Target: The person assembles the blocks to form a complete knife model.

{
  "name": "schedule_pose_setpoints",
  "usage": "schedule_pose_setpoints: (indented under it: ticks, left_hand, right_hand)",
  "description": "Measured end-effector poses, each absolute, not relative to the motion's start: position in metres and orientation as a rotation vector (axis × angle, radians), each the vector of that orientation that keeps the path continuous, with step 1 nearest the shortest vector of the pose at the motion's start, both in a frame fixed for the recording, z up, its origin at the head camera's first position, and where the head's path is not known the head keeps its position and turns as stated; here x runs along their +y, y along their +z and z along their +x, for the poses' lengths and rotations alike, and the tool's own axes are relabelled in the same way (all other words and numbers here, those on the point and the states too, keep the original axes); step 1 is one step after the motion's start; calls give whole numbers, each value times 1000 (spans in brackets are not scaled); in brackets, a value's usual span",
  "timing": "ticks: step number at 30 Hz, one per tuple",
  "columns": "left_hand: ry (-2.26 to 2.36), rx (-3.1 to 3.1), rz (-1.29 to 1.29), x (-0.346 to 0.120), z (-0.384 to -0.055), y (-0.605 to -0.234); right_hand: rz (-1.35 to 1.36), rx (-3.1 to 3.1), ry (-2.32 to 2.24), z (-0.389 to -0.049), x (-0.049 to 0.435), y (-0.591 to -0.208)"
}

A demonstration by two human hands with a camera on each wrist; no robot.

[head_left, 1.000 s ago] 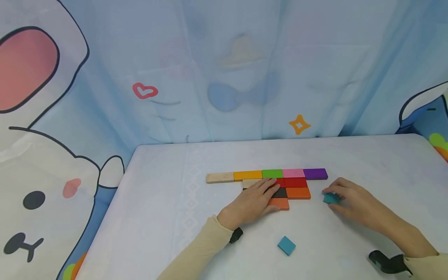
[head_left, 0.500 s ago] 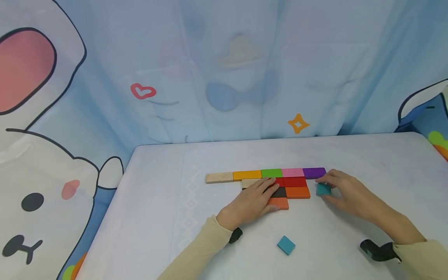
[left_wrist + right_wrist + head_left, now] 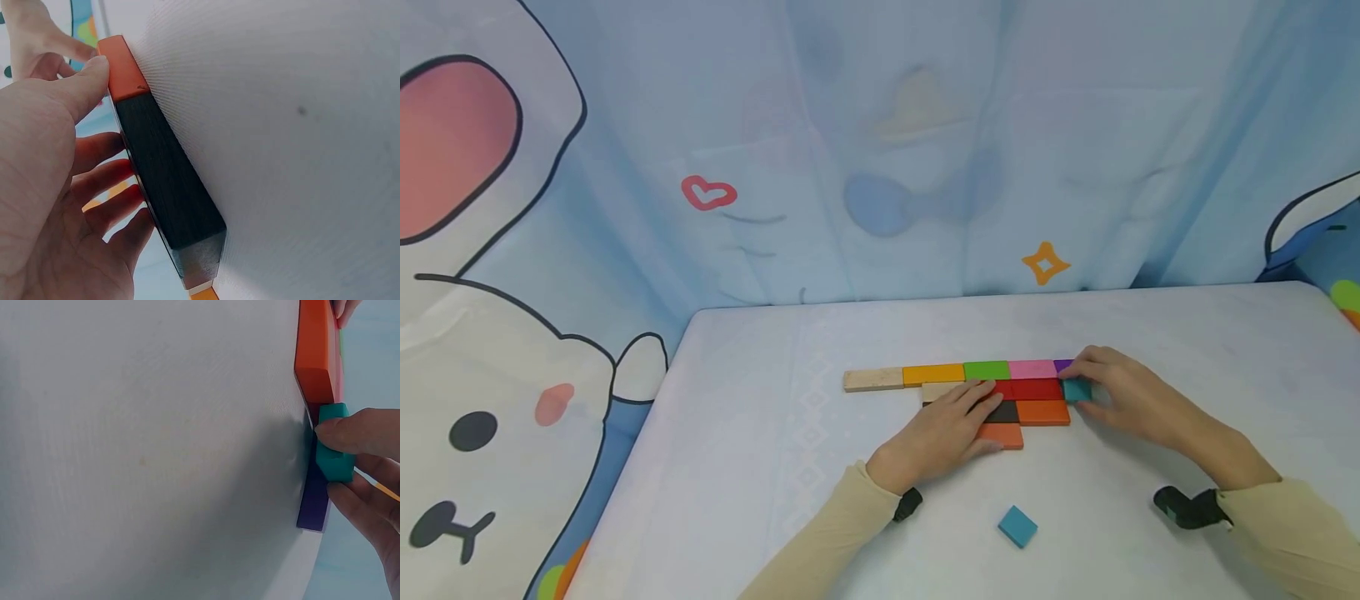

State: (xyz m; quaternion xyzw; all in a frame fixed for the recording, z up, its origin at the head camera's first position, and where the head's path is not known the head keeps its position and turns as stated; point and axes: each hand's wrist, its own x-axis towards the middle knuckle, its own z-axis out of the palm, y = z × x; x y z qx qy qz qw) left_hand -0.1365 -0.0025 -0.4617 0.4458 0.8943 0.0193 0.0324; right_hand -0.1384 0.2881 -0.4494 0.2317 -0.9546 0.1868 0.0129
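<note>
My right hand (image 3: pixel 1142 404) pinches a small teal block (image 3: pixel 1077 389) between thumb and fingers. This block sits at the right end of the red row (image 3: pixel 1033 390), just below the purple block (image 3: pixel 1063 365); in the right wrist view the purple block (image 3: pixel 314 503) shows under it. My left hand (image 3: pixel 936 437) lies over the lower left rows, its fingers hiding parts of them. In the left wrist view, its fingertips rest against the black block (image 3: pixel 169 169) and its thumb touches an orange block (image 3: pixel 125 69). Another orange block (image 3: pixel 1043 412) lies below the red row.
A second teal block (image 3: pixel 1018 527) lies apart, nearer the front. The top row runs left through pink (image 3: pixel 1032 369), green (image 3: pixel 986 371), yellow (image 3: pixel 933 375) and plain wood (image 3: pixel 873 380) blocks. A white cloth covers the table (image 3: pixel 760 350); a blue printed curtain (image 3: pixel 880 150) hangs behind.
My right hand has carried the teal block leftward and slightly back, from beside the rows to the end of the red row. My left hand has stayed in place.
</note>
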Motion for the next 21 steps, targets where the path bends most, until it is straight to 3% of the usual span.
schedule_pose_setpoints:
  ticks: [21]
  left_hand:
    - [49, 2761, 1368, -2, -136, -463]
  right_hand:
    - [780, -2970, 542, -140, 288, -451]
